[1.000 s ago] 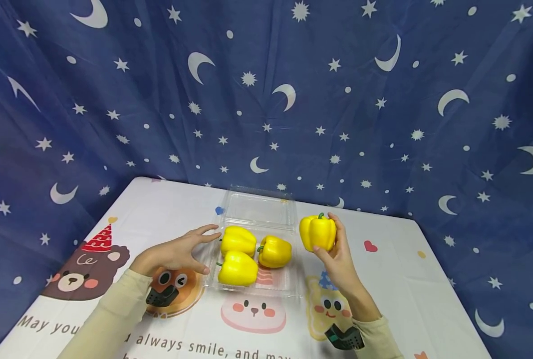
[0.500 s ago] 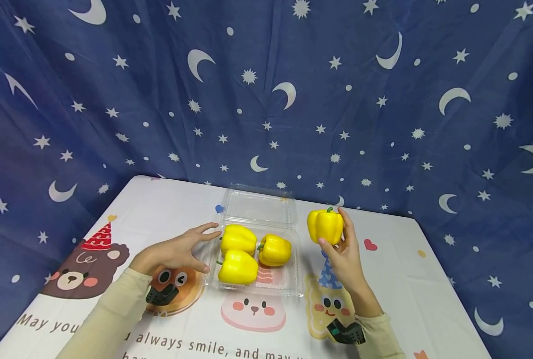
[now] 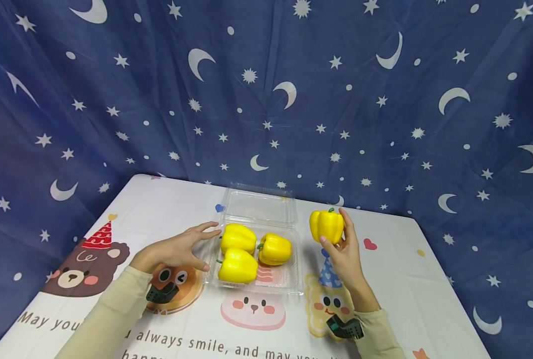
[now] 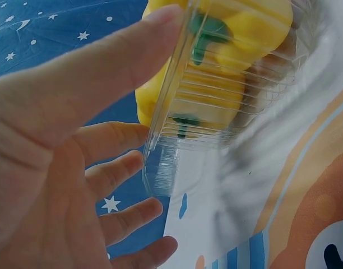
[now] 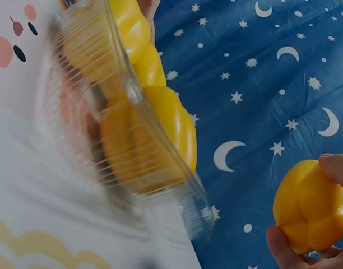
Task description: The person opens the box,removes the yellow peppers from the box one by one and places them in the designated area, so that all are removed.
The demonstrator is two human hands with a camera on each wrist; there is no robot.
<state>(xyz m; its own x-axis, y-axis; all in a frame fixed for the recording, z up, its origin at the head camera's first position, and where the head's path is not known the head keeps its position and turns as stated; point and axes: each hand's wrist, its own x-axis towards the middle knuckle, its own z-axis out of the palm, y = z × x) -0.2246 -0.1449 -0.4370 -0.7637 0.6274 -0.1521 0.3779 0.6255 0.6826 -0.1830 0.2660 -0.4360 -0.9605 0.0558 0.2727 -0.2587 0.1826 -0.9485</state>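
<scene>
The box [image 3: 286, 283] sits on the table [image 3: 392, 269]. Its lid [image 3: 259, 207] lies open at the back of it. Three peppers are in the box. One pepper [image 3: 237, 268] is at the front on the left, and another pepper [image 3: 238, 238] is just behind it. The third pepper [image 3: 275, 250] is on the right of those two. The left hand [image 3: 178, 250] is at the box's left edge. The right hand [image 3: 346, 257] holds a fourth pepper [image 3: 326, 226] to the right of the box. A curtain [image 3: 266, 99] hangs behind the table.
</scene>
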